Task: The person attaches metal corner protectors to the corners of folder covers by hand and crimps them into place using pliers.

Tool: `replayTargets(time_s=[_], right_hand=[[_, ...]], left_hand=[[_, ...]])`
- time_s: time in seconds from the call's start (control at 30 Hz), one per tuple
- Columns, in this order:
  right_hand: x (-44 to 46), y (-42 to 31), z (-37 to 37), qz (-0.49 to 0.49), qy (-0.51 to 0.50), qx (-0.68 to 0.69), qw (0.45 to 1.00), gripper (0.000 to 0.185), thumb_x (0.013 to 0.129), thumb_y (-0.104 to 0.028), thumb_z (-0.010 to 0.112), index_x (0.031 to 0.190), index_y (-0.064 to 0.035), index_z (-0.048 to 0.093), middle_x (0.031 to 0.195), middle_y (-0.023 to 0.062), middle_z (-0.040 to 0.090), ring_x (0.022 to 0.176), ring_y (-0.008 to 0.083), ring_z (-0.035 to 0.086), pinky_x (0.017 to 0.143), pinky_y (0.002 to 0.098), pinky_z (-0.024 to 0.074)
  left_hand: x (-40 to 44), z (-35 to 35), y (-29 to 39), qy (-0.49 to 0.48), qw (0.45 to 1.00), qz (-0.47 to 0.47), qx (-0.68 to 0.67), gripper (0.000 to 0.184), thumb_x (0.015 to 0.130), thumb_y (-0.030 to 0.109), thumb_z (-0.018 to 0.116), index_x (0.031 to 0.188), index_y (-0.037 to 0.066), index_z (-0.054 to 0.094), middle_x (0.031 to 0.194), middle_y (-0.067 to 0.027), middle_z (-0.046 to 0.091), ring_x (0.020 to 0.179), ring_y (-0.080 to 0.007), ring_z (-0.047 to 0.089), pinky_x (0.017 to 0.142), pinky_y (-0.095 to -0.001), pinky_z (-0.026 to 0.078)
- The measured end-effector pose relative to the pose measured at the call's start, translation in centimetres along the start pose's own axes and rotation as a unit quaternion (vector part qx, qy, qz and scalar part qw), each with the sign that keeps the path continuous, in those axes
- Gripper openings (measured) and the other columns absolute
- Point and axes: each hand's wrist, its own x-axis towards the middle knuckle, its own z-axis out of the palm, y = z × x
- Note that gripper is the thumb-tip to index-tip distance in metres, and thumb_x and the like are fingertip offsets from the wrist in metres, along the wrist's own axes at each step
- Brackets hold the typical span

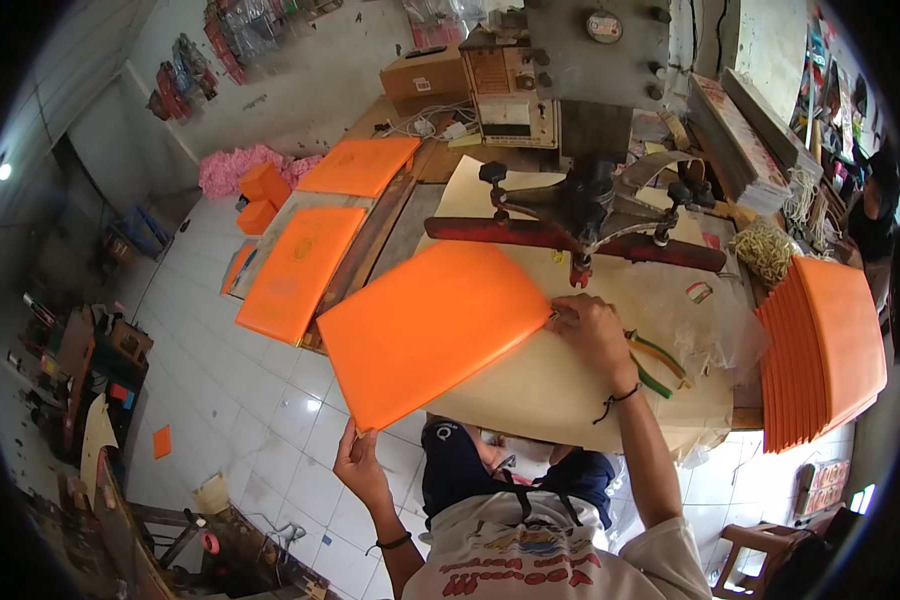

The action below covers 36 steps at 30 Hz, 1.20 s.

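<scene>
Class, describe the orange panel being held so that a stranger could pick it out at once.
Find the long red bar and look just below its left half. There the orange panel is held near two corners by the left hand and right hand. Unlike the flat panels farther left and the stack far right, it is in hand.

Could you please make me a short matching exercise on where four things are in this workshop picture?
Things:
1. cardboard box
2. held orange panel
3. plier-like tool
4. stack of orange panels

Places:
A. beside the right hand, not held
B. farthest right of the four
C. left of the beige control box
D. between the fingers of the left hand and right hand

Pairs: 1-C, 2-D, 3-A, 4-B
</scene>
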Motion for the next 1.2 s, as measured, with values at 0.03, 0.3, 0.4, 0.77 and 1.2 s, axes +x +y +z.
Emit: replayTargets(time_s=[0.03,0.3,0.4,0.77,1.2], right_hand=[[0.0,0.3,0.1,-0.003,-0.001,0.004,1.000,0.033,0.078,-0.025,0.078,0.106,-0.0101,0.075,0.102,0.0090,0.072,0.097,0.0295,0.066,0.092,0.0449,0.0459],[-0.2,0.4,0.0,-0.019,0.006,0.048,0.999,0.029,0.077,-0.023,0.077,0.103,-0.0087,0.076,0.096,0.0109,0.073,0.091,0.0293,0.068,0.093,0.0477,0.0421],[-0.5,0.6,0.1,-0.034,0.003,0.054,0.998,0.029,0.077,-0.023,0.078,0.101,-0.0082,0.077,0.094,0.0106,0.073,0.090,0.0286,0.068,0.091,0.0484,0.0410],[-0.2,0.4,-0.6,-0.041,-0.017,0.068,0.997,0.030,0.071,-0.018,0.082,0.098,-0.0039,0.077,0.083,0.0129,0.074,0.074,0.0232,0.072,0.071,0.0322,0.0563],[-0.3,1.2,-0.4,-0.021,-0.032,0.060,0.997,0.028,0.072,-0.023,0.083,0.093,-0.0053,0.076,0.083,0.0116,0.074,0.076,0.0221,0.072,0.074,0.0339,0.0539]], left_hand=[[-0.1,0.3,0.0,0.010,1.000,0.001,-0.003,0.042,0.088,-0.005,0.068,0.128,-0.011,0.059,0.101,-0.0146,0.073,0.092,-0.0148,0.070,0.085,-0.0242,0.052],[0.4,-0.8,-1.2,-0.012,0.999,0.027,0.043,0.040,0.086,-0.004,0.072,0.125,-0.010,0.062,0.100,-0.0140,0.073,0.089,-0.0145,0.069,0.083,-0.0239,0.053],[0.7,-1.4,-0.3,-0.029,0.999,0.026,0.033,0.041,0.084,-0.003,0.076,0.123,-0.009,0.064,0.097,-0.0118,0.072,0.087,-0.0121,0.067,0.081,-0.0235,0.053],[0.0,-1.9,-1.2,-0.024,0.998,0.046,0.033,0.040,0.084,0.000,0.077,0.121,-0.009,0.065,0.095,-0.0136,0.073,0.087,-0.0121,0.069,0.079,-0.0230,0.053],[0.7,-3.4,-1.9,-0.083,0.994,0.030,0.069,0.034,0.085,0.000,0.076,0.118,-0.005,0.068,0.104,-0.0117,0.072,0.092,-0.0139,0.068,0.080,-0.0246,0.054]])
